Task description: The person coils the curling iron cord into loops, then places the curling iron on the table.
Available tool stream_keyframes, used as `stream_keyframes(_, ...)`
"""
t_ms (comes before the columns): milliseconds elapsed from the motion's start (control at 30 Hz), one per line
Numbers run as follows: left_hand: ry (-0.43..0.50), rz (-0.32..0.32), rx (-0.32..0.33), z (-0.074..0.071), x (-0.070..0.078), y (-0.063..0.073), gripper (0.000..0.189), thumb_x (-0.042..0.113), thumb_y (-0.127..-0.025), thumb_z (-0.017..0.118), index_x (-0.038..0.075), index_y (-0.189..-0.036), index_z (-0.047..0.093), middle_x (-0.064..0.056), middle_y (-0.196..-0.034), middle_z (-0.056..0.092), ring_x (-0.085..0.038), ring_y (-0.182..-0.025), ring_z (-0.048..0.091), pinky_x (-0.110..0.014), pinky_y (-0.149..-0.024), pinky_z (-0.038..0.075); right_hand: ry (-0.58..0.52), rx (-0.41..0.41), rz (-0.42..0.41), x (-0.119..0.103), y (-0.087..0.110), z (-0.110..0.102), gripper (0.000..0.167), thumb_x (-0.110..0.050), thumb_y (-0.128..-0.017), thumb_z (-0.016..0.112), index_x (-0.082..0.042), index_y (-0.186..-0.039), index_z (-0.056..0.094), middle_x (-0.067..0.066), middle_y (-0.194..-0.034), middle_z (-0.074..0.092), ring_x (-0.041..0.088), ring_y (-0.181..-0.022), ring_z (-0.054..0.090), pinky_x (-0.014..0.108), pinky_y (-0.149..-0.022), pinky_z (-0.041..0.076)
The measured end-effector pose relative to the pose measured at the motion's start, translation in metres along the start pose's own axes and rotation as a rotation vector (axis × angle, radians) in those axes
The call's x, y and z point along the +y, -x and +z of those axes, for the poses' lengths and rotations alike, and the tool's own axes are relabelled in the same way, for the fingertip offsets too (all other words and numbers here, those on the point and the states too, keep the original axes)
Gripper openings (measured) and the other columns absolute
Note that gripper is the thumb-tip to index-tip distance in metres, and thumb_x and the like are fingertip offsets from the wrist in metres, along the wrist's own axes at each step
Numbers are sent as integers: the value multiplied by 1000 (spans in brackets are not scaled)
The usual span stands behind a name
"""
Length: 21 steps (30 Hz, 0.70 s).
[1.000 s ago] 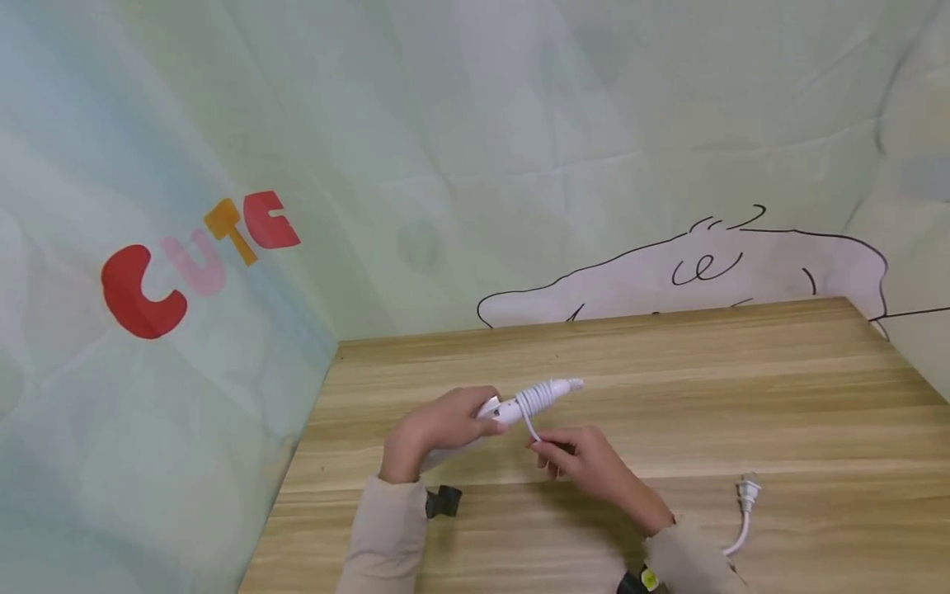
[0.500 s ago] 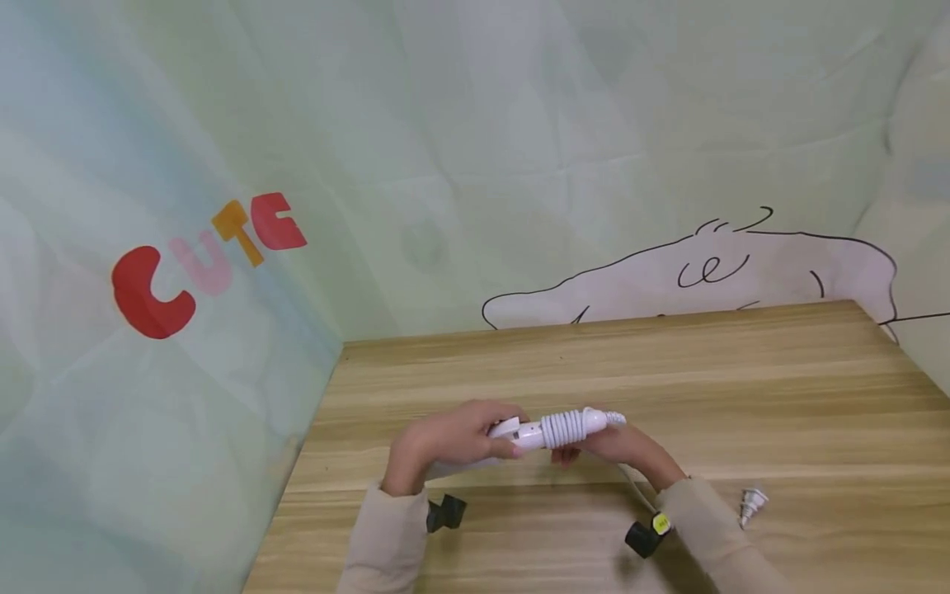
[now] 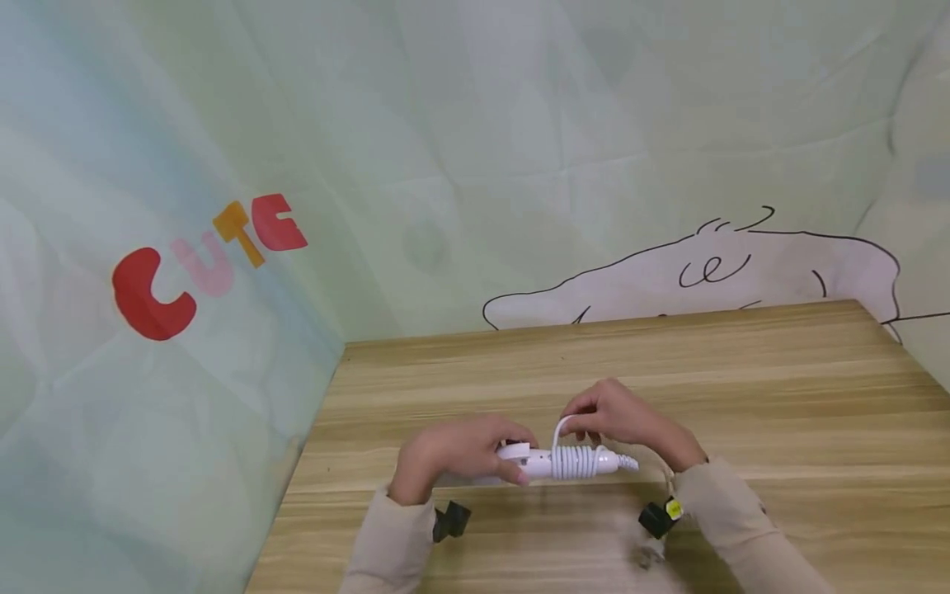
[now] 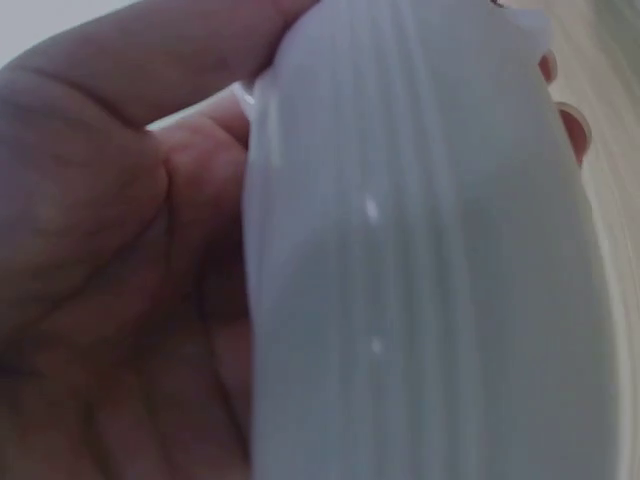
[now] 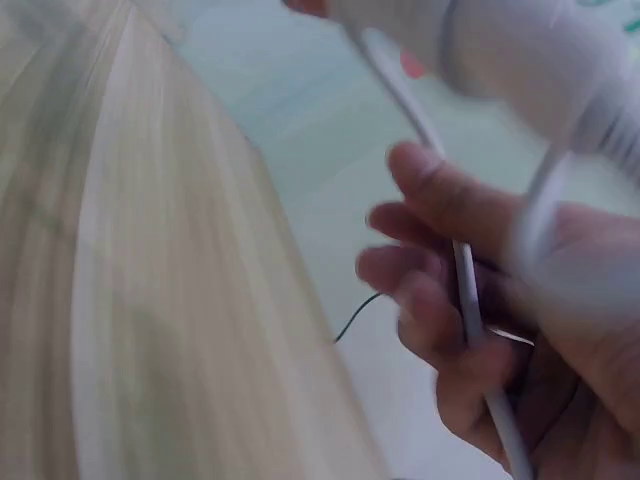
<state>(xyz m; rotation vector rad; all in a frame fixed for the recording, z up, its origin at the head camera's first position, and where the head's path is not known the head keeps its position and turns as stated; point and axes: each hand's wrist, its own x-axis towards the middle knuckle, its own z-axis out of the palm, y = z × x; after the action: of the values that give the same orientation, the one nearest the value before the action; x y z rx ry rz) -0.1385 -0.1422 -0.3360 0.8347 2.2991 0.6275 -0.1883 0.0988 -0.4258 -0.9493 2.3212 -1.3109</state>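
My left hand (image 3: 467, 450) grips a white hair styling iron (image 3: 540, 464) over the table, lying roughly level with its cord end to the right. In the left wrist view the glossy ridged body (image 4: 430, 250) fills the middle, thumb and fingers around it. Several turns of white cord (image 3: 575, 464) wrap the handle. Behind it, my right hand (image 3: 627, 417) pinches the loose run of cord (image 3: 558, 427) just above the coils. The right wrist view shows this cord (image 5: 468, 285) passing through the curled fingers.
The cord's plug (image 3: 651, 553), blurred, hangs below the right wrist. A dark wrist camera (image 3: 453, 520) sits under the left wrist, another (image 3: 655, 520) under the right. The wood-grain table (image 3: 742, 371) meets a printed wall sheet (image 3: 416, 206) at the back and left.
The right hand has carried the cord under the handle and up behind it, adding to the coils. The iron has shifted right, nearer and more level. The plug has swung left off its earlier spot.
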Motion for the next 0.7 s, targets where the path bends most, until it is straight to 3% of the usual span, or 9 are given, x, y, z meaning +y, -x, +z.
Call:
stream_keyframes(133,-42,28,15,3,0,-3,23,21,-84,72,15,-106,67,9,-87,62,-4,-77,52,-20,-73,42,119,20,-7,-17,3,-4,12,-31,-88,67,-22,-84,73,-6,-70,66,9,-56,55,23,-49,45)
stream_keyframes(300,-105,51,44,7,0,-7,16,20,-82,73,12,-94,66,7,-80,59,-2,-70,48,-19,-67,40,268,56,-40,-35,7,-2,10,-26,-88,68,-19,-85,74,-10,-77,69,6,-65,61,21,-58,48)
stream_keyframes(533,-90,-141,84,12,-1,-15,16,25,-83,74,14,-89,64,7,-78,58,-6,-67,49,-23,-63,40,451,147,-50,-49,10,14,7,-21,-88,68,-15,-85,73,-9,-79,69,-2,-68,57,20,-61,46)
stream_keyframes(700,-27,-181,138,11,-14,-18,13,23,-84,72,13,-88,64,4,-79,58,-10,-68,49,-26,-62,39,435,203,-11,-54,12,29,11,-19,-91,65,-11,-90,72,-6,-75,67,-2,-59,49,18,-54,42)
